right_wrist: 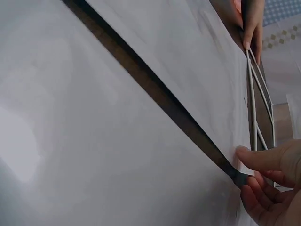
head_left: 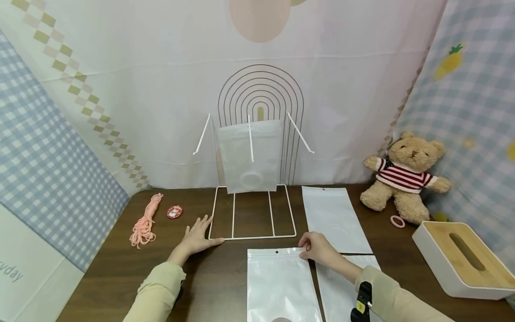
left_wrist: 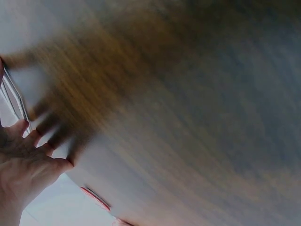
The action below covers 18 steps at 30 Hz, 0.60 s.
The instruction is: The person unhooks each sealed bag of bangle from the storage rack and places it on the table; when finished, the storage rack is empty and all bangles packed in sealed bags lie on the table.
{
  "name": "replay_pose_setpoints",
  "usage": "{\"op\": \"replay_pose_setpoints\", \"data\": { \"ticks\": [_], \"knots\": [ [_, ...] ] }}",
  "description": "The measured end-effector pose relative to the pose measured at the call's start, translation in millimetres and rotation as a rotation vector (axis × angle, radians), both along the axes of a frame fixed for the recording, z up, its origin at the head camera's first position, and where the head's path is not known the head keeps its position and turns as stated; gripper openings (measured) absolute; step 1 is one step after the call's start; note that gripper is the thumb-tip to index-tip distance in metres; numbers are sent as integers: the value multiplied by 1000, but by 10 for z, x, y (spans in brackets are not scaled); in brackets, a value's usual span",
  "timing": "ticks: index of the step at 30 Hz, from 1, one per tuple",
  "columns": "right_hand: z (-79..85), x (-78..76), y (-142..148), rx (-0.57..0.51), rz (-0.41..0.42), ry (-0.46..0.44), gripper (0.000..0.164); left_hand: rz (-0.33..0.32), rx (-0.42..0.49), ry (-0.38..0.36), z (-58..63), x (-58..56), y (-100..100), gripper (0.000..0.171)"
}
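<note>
A white wire rack (head_left: 252, 237) stands at the back of the table, its three prongs pointing forward. From the middle prong hangs a white zip bag (head_left: 257, 152). My left hand (head_left: 197, 237) rests spread beside the rack's front left corner, touching the base frame; the left wrist view shows its fingers (left_wrist: 35, 136) spread on the tabletop. A second white zip bag (head_left: 279, 281), with a small hole in its top edge, lies in front of the rack. My right hand (head_left: 319, 249) pinches its upper right corner, thumb (right_wrist: 256, 159) on top.
Two more white bags lie on the right, one behind (head_left: 335, 219) and one in front (head_left: 346, 286). A pink cord bundle (head_left: 145, 223) and round red badge (head_left: 175, 212) lie left. A teddy bear (head_left: 406, 179), pink ring (head_left: 397, 222) and wooden-lidded tissue box (head_left: 462, 259) are right.
</note>
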State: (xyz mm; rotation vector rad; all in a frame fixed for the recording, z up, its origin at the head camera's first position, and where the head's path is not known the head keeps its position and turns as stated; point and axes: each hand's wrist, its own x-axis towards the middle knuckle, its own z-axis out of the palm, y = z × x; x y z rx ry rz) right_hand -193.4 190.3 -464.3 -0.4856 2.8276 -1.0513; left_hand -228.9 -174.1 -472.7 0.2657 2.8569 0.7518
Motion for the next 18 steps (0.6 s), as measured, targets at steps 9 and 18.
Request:
{"op": "replay_pose_setpoints", "data": {
  "ticks": [9, 18],
  "knots": [
    [80, -518, 5, -16, -11, -62, 74, 8, 4, 4, 25, 2, 7, 89],
    [-39, -804, -145, 145, 128, -168, 117, 9, 3, 6, 10, 3, -7, 89]
  ]
}}
